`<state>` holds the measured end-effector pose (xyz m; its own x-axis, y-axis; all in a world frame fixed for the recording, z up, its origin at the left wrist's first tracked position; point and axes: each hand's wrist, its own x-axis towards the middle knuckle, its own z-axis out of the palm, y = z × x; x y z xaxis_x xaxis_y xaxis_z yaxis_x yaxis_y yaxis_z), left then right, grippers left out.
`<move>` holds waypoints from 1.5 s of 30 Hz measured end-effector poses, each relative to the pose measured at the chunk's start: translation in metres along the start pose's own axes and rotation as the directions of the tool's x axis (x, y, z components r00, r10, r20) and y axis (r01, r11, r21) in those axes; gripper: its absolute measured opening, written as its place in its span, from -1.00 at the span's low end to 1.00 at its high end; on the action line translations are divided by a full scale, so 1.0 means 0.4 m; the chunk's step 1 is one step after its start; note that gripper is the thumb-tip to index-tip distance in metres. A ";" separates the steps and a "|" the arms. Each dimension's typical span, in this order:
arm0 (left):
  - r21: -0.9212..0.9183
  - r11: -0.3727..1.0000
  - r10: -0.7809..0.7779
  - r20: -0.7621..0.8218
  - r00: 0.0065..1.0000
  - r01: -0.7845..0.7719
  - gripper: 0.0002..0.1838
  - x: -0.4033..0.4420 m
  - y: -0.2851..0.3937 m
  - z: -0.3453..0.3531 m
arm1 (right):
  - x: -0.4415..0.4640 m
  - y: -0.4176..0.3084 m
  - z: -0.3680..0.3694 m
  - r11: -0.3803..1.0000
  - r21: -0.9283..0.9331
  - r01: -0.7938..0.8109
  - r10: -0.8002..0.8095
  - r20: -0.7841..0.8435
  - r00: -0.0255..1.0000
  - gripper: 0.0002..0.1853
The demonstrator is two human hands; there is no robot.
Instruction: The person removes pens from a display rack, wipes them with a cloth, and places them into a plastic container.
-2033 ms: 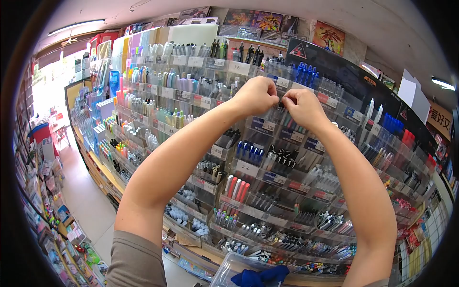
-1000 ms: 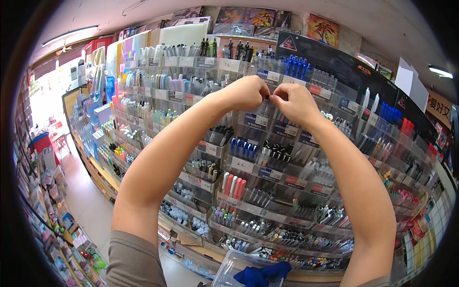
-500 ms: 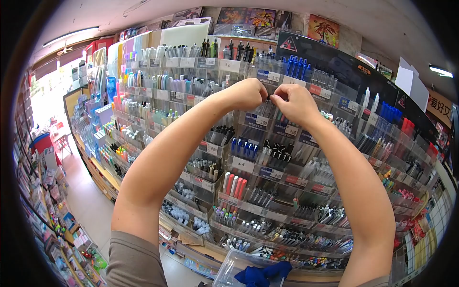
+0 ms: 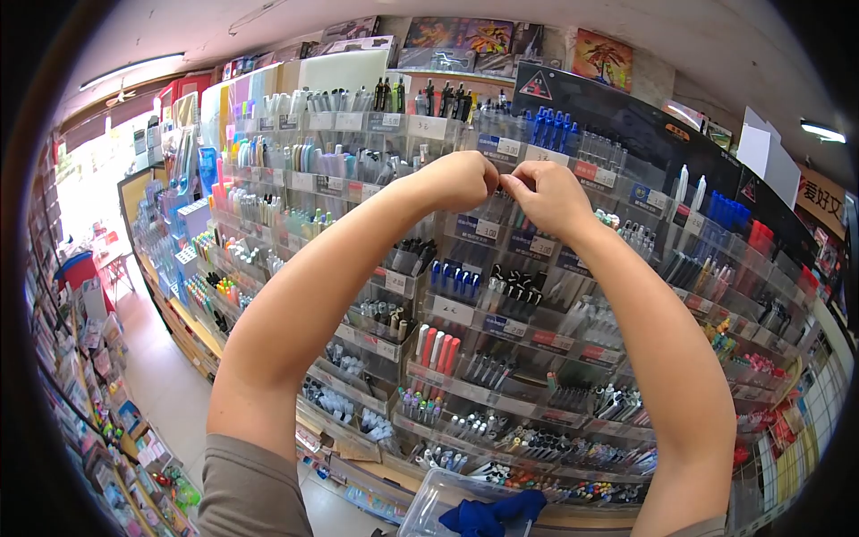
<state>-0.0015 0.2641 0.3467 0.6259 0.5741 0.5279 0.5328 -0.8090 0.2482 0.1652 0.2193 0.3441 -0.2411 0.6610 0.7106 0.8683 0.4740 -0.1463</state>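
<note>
Both arms reach up to a tiered clear pen rack full of pens. My left hand is closed, its fingers curled, in front of an upper tier. Close beside it, my right hand has thumb and forefinger pinched together. Whatever lies between the fingertips is too small to make out. Just above the hands are price labels and blue pens. Below them stand blue-clipped pens and red and white markers.
A clear plastic bin with a blue cloth in it is at the bottom. On the left, an aisle floor runs between the rack and shelves of small goods. A wire grid stands at the right.
Since two seconds ago the view has shifted, and both hands appear slightly further left against the frame. They remain close together at the upper tier, with fingers still closed.
</note>
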 end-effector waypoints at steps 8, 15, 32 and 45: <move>0.099 0.995 0.021 -0.201 0.979 -0.002 -0.86 -0.026 -0.016 -0.013 | -0.005 -0.013 -0.008 0.999 0.018 -0.040 0.039 0.024 0.999 -0.70; 0.097 0.995 0.044 -0.234 0.971 -0.022 -0.75 -0.033 -0.015 -0.020 | -0.004 -0.006 -0.003 1.000 0.014 -0.006 0.006 0.005 1.000 -0.72; -0.066 0.997 0.022 -0.388 0.921 -0.051 -0.83 0.005 -0.003 -0.027 | -0.004 0.004 0.001 0.999 -0.036 0.032 -0.033 -0.014 0.999 -0.75; -0.092 0.992 0.045 -0.361 0.932 -0.084 -0.81 0.008 0.002 -0.034 | -0.006 0.004 0.000 0.999 -0.039 0.028 -0.028 -0.014 1.000 -0.74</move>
<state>-0.0070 0.2634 0.3597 0.4018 0.4529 0.7959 0.4234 -0.8625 0.2770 0.1669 0.2185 0.3421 -0.2592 0.6389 0.7243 0.8775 0.4691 -0.0998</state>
